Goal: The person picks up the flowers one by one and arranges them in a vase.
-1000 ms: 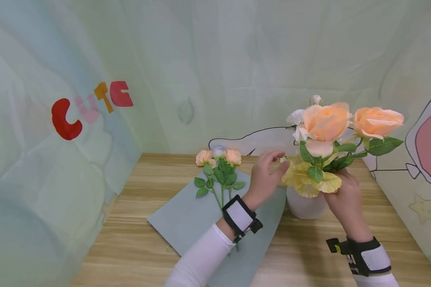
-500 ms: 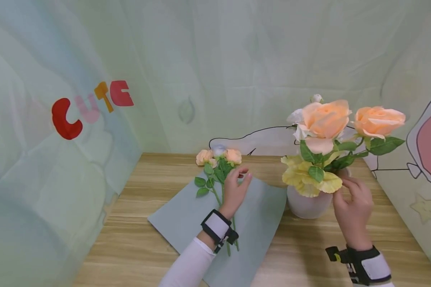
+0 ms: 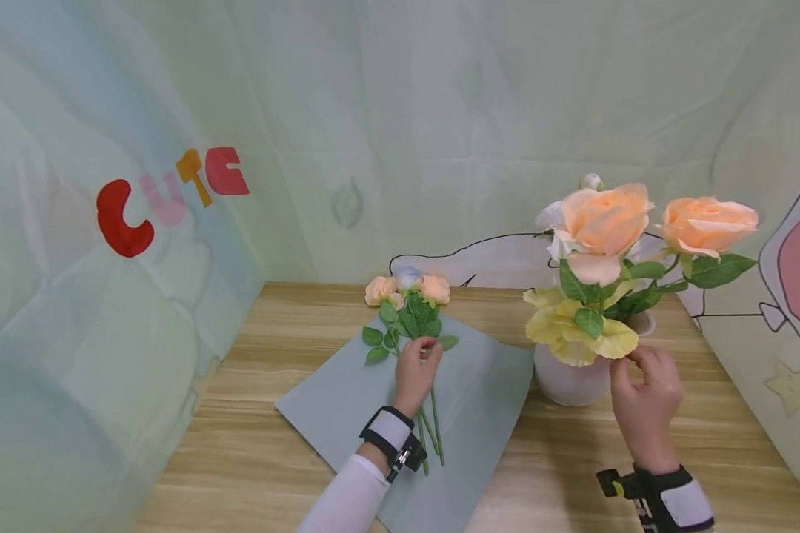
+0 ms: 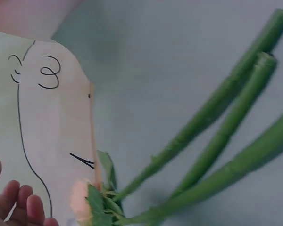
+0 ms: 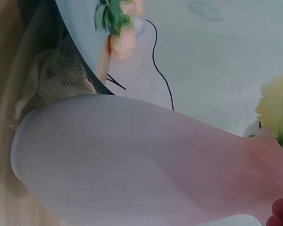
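The flower stems (image 4: pixel 236 169) lie on the blue-grey sheet (image 3: pixel 480 392), left of the white vase (image 3: pixel 573 381), cut ends near; the left grip (image 3: pixel 416 374) is at their leaves (image 3: pixel 410 322), apparently released, fingers loosely curved; for a sound lift, pinch one stem below the leaves and free it from its neighbours; the right grip (image 3: pixel 648 403) is beside the vase; whether it grasps anything cannot be told.

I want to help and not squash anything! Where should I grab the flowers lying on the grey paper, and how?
Probably best by the bare stems, below the leaves, reaching down from above. The stems are thin and lie along the grey paper with their ends toward the near side, so they should suit a pinch. The blossoms, at the far end, might get crushed.
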`<state>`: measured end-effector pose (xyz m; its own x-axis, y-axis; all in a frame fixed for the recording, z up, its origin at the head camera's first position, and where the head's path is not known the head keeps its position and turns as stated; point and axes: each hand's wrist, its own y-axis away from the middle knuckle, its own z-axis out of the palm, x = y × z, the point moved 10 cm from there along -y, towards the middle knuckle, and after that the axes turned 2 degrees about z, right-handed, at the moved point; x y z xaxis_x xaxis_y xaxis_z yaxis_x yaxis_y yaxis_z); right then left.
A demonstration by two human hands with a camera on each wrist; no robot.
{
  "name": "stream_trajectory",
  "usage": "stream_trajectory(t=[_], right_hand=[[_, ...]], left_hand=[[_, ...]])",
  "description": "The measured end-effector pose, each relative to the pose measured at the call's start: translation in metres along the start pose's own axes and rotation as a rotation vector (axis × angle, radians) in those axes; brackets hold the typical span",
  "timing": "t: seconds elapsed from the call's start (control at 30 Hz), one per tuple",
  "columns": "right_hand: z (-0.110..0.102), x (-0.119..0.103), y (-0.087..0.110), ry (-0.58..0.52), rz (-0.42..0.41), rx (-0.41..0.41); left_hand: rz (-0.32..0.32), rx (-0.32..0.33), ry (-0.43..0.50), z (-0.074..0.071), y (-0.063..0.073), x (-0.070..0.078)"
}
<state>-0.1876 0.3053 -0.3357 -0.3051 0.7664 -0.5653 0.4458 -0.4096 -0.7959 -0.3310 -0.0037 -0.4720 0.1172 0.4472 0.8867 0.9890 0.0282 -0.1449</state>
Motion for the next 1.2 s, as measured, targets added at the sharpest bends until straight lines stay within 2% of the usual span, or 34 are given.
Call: stream_trajectory(t=[0.33,0.57,0.73,0.93,1.03,1.2], right_hand=[[0.013,0.004,0.012,0.011,0.015,-0.090],[0.017,0.001,0.021,-0.057,-0.017,-0.084],[0.026,-0.001,0.031,-0.071,-0.050,-0.128],[0.037,0.001,0.042,-0.058,-0.032,-0.210],[0.040,-0.001,0.046,-0.046,-0.033,-0.224],[0.048,-0.004,0.055,-0.027,-0.049,-0.269]], left_hand=[[-0.049,-0.055,-0.133,0.010,0.004,-0.035],[-0.071,-0.053,-0.183,0.012,0.006,-0.042],[-0.107,-0.065,-0.216,0.013,0.007,-0.047],[-0.162,-0.111,-0.276,0.020,0.007,-0.056],[-0.187,-0.129,-0.299,0.022,0.008,-0.061],[-0.207,-0.148,-0.322,0.025,0.008,-0.063]])
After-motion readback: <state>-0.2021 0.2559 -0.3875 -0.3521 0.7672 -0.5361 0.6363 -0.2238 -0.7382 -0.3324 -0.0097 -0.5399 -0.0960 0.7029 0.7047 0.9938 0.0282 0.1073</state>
